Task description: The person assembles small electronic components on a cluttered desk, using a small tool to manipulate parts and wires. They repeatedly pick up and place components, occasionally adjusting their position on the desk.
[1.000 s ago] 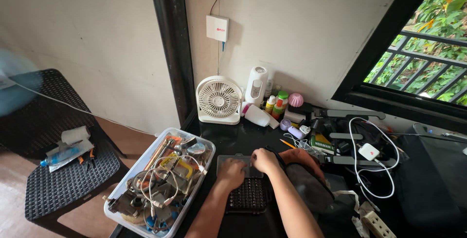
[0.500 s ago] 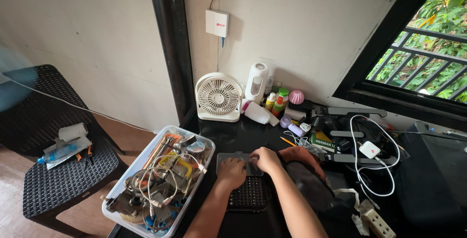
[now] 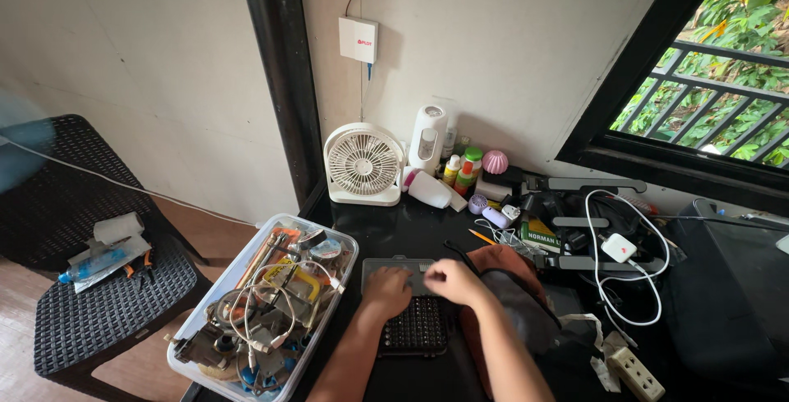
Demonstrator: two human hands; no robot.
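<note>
Both of your hands rest on the screwdriver bit case (image 3: 413,313), which lies flat on the dark surface (image 3: 386,233) straight in front of you, just right of the clear plastic bin (image 3: 341,247). Your left hand (image 3: 386,290) sits on the case's upper left part, its fingers curled down against the grey lid section; whether they grip anything you cannot tell from this view. Your right hand (image 3: 450,280) lies over the upper right corner of the case, blurred, its fingers bent and close together, and nothing can be made out between them. Below your hands the rows of small bits show in the dark tray. The bin holds tangled white cables, a yellow tool and other loose hardware. Just right of your right forearm lies a dark and rust-coloured pouch (image 3: 514,287). Farther back against the wall stand a white desk fan (image 3: 363,165), a white upright device (image 3: 427,139) and several small bottles (image 3: 462,168). A white charger with its cable (image 3: 618,247) lies well to the right, and a white power strip (image 3: 634,373) sits at the near right edge. A black woven chair (image 3: 99,303) stands off to the left.
</note>
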